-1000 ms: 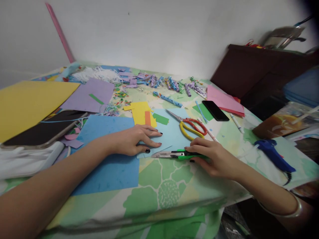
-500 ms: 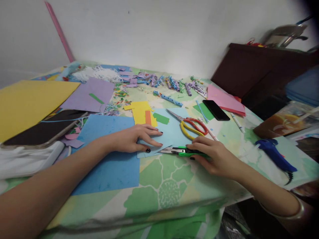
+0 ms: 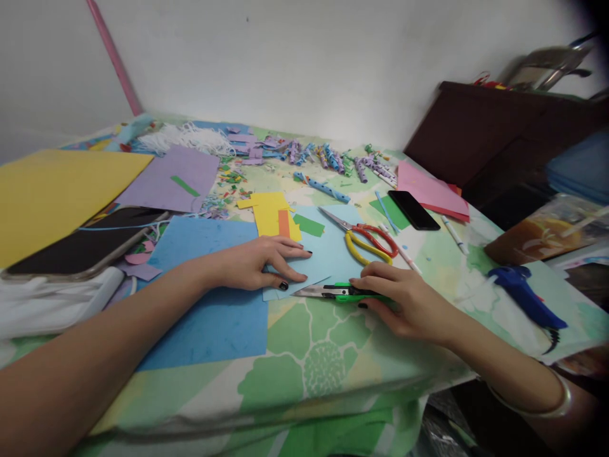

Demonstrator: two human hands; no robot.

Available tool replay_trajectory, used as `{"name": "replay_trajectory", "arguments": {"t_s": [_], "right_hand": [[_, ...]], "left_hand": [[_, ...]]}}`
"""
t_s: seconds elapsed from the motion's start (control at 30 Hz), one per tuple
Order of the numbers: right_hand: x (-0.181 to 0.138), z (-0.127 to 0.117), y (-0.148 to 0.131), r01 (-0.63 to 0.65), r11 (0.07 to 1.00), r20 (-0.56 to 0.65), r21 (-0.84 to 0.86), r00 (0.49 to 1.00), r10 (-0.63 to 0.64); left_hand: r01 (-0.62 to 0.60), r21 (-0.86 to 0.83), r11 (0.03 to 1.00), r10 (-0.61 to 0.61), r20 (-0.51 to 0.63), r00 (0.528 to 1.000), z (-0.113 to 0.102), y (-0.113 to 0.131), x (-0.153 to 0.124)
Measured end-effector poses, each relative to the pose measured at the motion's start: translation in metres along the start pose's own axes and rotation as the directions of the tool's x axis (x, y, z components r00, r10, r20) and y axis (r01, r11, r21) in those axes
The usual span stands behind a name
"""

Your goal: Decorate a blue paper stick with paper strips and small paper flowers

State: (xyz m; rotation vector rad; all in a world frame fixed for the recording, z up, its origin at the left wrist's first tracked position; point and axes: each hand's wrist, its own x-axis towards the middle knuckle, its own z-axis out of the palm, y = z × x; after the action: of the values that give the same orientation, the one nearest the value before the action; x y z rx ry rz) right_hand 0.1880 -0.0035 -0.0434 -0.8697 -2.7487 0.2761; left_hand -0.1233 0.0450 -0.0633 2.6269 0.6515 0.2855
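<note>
My left hand (image 3: 266, 261) lies with fingers spread on a light blue foam sheet (image 3: 333, 254), pressing its near left part. In my right hand (image 3: 404, 298) is a green box cutter (image 3: 345, 291), blade out and pointing left along the sheet's near edge. A slit corner of the sheet shows by the blade. Just beyond my right hand, scissors (image 3: 359, 238) with red and yellow handles rest across the sheet. Yellow foam pieces (image 3: 271, 212), an orange strip (image 3: 284, 223) and a green piece (image 3: 308, 225) lie past my left hand.
A blue sheet (image 3: 214, 324) extends under my left forearm. Two phones (image 3: 413, 209) flank the work, the other at left (image 3: 85, 244). At right are a blue glue gun (image 3: 528, 301) and a drink cup (image 3: 537, 235). Rolled patterned tubes (image 3: 333, 158) and scraps line the back.
The box cutter in my right hand has slid slightly left along the sheet's near edge. My left hand stays in place on the sheet.
</note>
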Motion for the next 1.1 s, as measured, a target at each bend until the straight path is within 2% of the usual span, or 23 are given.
{"name": "replay_trajectory", "arguments": {"t_s": [1.1], "right_hand": [[0.003, 0.004, -0.010, 0.013, 1.000, 0.014, 0.004, 1.000, -0.013]], "left_hand": [[-0.012, -0.024, 1.000, 0.011, -0.026, 1.000, 0.000, -0.001, 0.000]]}}
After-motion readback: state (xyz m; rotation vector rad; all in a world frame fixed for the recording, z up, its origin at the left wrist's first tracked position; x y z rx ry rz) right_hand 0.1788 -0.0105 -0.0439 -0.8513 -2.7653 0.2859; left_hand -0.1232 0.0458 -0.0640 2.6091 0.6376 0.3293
